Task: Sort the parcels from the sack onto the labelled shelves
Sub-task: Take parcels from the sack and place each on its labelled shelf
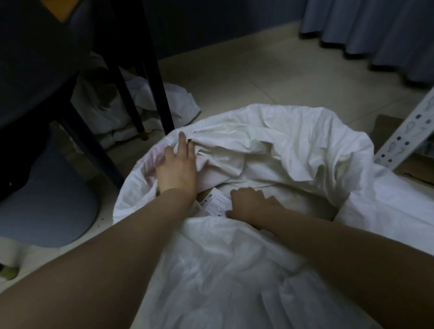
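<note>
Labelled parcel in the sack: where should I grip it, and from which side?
Grip the parcel by its right edge, from above: it lies label-up, sack cloth covering the rest. The right hand curls there while the left hand presses the cloth back.

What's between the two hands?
Head view: a labelled parcel lies between the left hand and right hand, inside the white sack.

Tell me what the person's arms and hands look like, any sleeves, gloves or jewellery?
Both forearms are bare as far up as the view reaches: no sleeves show. The left hand and right hand wear no gloves, and neither wrist carries a watch or band. No ring stands out on the fingers, though the light is dim.
</note>
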